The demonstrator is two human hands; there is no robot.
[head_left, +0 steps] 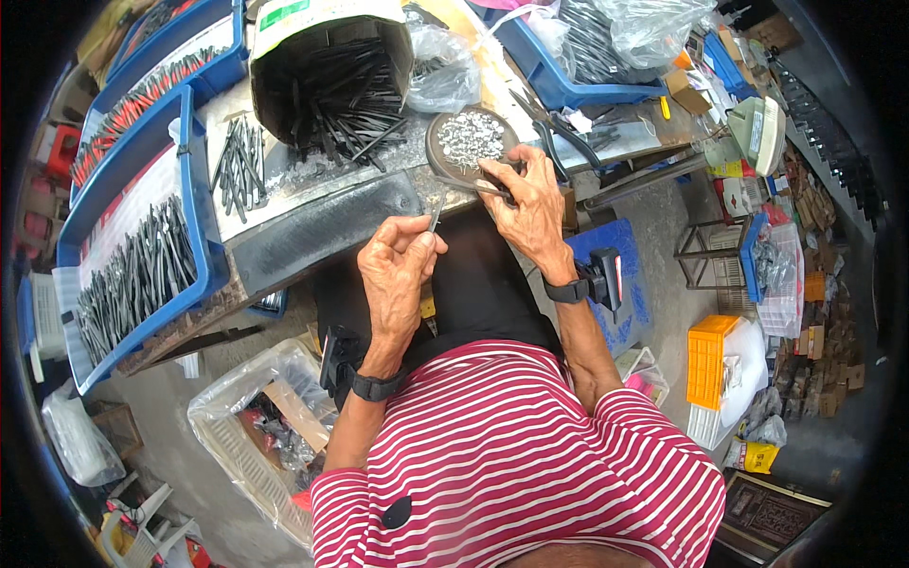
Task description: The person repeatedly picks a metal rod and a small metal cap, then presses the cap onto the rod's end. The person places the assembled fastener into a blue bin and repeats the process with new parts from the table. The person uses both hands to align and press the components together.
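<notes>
My left hand [396,270] is closed, with thumb and fingertips pinching a slim grey metal piece [436,213] just off the table's front edge. My right hand [528,208] is bent at the near right rim of a round brown dish [437,156]. A dark, slender piece [464,183] lies in its curled fingers; its exact kind is not clear. Small silvery parts [471,135] fill the dish, and the right fingertips are close beside them. Behind the dish, a tipped-over sack [398,57] spills long black strips [355,123] onto the worktable [331,175].
Left of the sack lies a small bunch of black strips [241,166]. Blue trays [204,227] of black and red-handled pieces line the left side. Black-handled pliers [568,137] rest right of the dish, near another blue tray [559,90]. A plastic-lined crate [213,407] stands on the floor.
</notes>
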